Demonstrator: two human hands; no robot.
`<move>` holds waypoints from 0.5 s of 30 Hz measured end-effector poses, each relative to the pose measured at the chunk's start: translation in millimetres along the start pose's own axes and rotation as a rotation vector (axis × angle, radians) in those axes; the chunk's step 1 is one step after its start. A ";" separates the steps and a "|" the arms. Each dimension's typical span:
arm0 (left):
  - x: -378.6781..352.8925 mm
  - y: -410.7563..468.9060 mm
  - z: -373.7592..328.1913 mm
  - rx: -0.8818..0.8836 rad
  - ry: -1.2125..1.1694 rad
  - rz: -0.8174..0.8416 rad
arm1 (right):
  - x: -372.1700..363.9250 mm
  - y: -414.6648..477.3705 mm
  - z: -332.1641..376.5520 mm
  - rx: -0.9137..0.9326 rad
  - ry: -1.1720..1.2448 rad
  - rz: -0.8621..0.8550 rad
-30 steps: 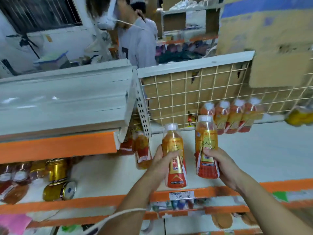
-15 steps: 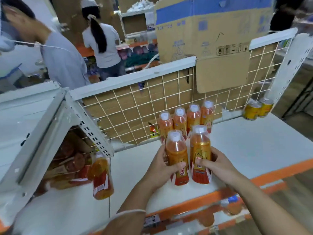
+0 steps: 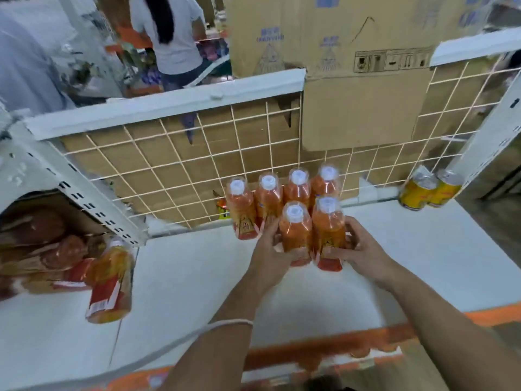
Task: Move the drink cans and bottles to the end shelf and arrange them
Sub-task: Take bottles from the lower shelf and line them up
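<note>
Both forearms reach forward over the white shelf [image 3: 183, 277]. The left hand [image 3: 267, 255] curls its fingers round the left bottle [image 3: 295, 230], and the right hand [image 3: 361, 249] grips the right bottle [image 3: 328, 224], the two bottles touching side by side. Each is upright, long axis vertical, white cap up, just before the row of four bottles [image 3: 269, 197] at the wire grid [image 3: 169, 170].

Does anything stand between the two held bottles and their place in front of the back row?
Nothing visible does. The left hand grips the left bottle and the right hand the right bottle, both directly in front of the back row.
</note>
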State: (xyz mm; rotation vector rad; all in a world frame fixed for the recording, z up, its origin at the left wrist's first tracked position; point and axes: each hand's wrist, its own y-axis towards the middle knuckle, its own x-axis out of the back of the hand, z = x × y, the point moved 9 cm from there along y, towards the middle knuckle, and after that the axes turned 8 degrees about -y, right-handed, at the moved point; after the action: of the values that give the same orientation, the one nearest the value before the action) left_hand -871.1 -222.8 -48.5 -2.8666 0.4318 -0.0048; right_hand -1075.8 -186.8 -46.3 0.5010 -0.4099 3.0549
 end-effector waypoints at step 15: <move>-22.3 9.6 25.8 -0.047 0.168 -0.307 | 21.2 42.3 -18.3 0.113 -0.292 0.004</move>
State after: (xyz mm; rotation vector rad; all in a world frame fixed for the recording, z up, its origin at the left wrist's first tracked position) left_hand -894.3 -219.1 -75.1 -2.9594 0.0175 -0.2942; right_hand -1104.2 -223.3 -67.0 0.9589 -0.2433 3.0254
